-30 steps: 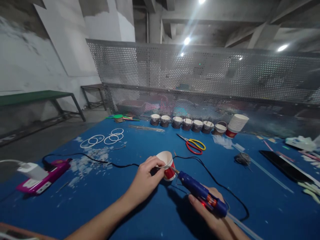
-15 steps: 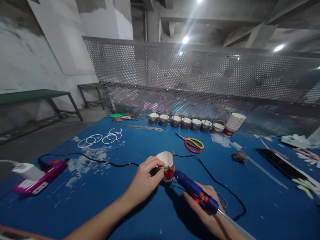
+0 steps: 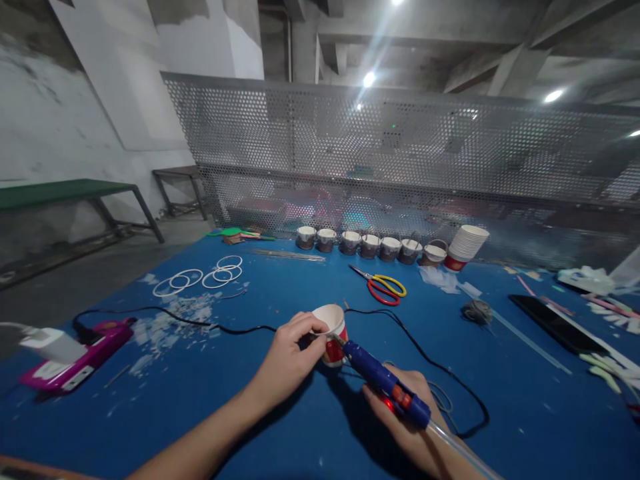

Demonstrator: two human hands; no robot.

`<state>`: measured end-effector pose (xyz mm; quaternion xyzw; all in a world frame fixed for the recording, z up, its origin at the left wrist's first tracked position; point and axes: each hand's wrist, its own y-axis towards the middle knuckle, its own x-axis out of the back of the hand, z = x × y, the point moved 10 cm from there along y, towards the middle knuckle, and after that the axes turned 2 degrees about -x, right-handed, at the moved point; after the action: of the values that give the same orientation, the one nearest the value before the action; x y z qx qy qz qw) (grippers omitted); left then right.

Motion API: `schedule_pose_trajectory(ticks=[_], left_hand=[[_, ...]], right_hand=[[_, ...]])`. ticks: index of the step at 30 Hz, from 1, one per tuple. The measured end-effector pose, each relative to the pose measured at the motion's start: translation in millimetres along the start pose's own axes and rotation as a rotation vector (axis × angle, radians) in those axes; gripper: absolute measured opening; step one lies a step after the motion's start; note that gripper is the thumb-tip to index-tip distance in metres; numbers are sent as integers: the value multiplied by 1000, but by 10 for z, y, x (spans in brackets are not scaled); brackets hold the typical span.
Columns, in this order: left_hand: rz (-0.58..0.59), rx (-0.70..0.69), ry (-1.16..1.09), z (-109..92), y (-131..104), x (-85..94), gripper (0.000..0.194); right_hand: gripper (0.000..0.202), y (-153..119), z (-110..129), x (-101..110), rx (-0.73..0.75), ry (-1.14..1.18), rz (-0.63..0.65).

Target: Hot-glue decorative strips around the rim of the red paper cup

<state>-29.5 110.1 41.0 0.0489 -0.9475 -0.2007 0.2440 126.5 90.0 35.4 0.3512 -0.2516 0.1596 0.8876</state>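
My left hand pinches the rim of a red and white paper cup, which stands on the blue table with its opening tilted a little. Around a blue hot glue gun my right hand is closed, and a clear glue stick sticks out of the gun's rear. The gun's nozzle is at the cup's side near the rim, close to my left fingertips. Whether the nozzle touches the cup I cannot tell. A red light glows on the gun by my right fingers.
Scissors with red and yellow handles lie beyond the cup. Several dark-wrapped cups line the back beside a paper cup stack. White rings, a magenta power strip, a yarn ball and a phone lie around. A black cord crosses the table.
The glue gun has shifted slightly left, bringing its nozzle up against or very near the cup below the rim. My left hand keeps its pinch on the cup.
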Motion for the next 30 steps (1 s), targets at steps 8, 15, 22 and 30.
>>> schedule_pose_trajectory(ticks=[8, 15, 22, 30], left_hand=[[10, 78, -56, 50, 18, 22, 17], [-19, 171, -159, 93, 10, 64, 16], [1, 237, -229, 129, -40, -53, 15], [87, 57, -61, -30, -91, -325, 21]], right_hand=[[35, -2, -208, 32, -132, 124, -41], [36, -45, -334, 114, -247, 186, -83], [18, 0, -434, 115, -293, 206, -205], [10, 35, -335, 62, -126, 91, -271]])
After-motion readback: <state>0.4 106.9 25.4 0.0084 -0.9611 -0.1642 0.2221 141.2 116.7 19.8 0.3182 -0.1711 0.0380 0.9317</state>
